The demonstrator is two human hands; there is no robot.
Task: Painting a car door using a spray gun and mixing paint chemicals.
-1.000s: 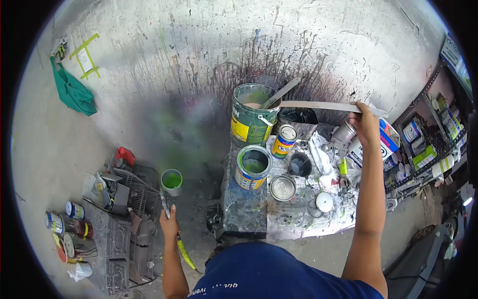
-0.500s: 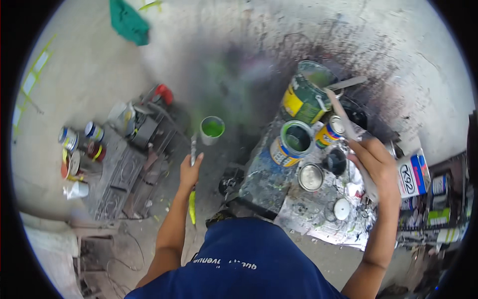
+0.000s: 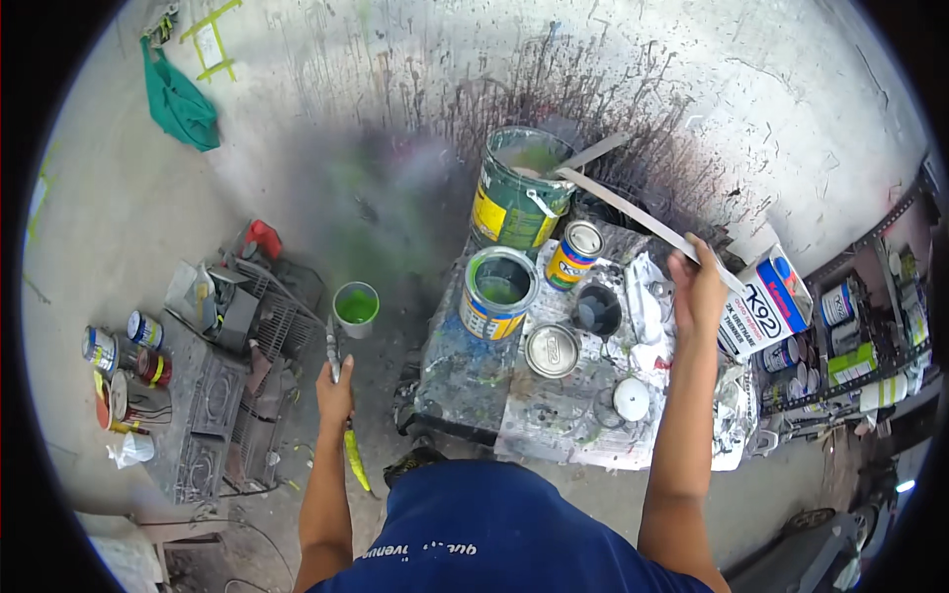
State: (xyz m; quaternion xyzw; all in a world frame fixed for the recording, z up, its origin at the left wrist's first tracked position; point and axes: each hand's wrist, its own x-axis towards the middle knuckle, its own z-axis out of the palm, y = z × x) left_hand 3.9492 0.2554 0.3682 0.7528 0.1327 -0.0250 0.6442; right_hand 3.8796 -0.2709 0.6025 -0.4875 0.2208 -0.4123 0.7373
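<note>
My left hand (image 3: 334,397) is closed around the grip of a spray gun (image 3: 333,346) with a clear cup of green paint (image 3: 357,304) attached. A yellow-green hose (image 3: 356,460) hangs below that hand. Over the right side of the table, my right hand (image 3: 700,292) grips a long flat pale stick (image 3: 633,210). The stick's far end is at the rim of a large green-and-yellow bucket (image 3: 514,210); whether it touches cannot be told. A second stick (image 3: 598,150) leans in the bucket's mouth.
An open paint can (image 3: 494,314), a small closed can (image 3: 571,259), a dark cup (image 3: 599,309) and a lid (image 3: 553,352) stand on the paint-stained table (image 3: 465,385). A rectangular thinner can (image 3: 766,306) is at right, beside shelves of cans. A cluttered bench (image 3: 198,425) stands at left.
The view has swung right, so the scene sits further left. My right hand has moved right relative to the bucket, and the stick slants more flatly. My left hand still grips the spray gun.
</note>
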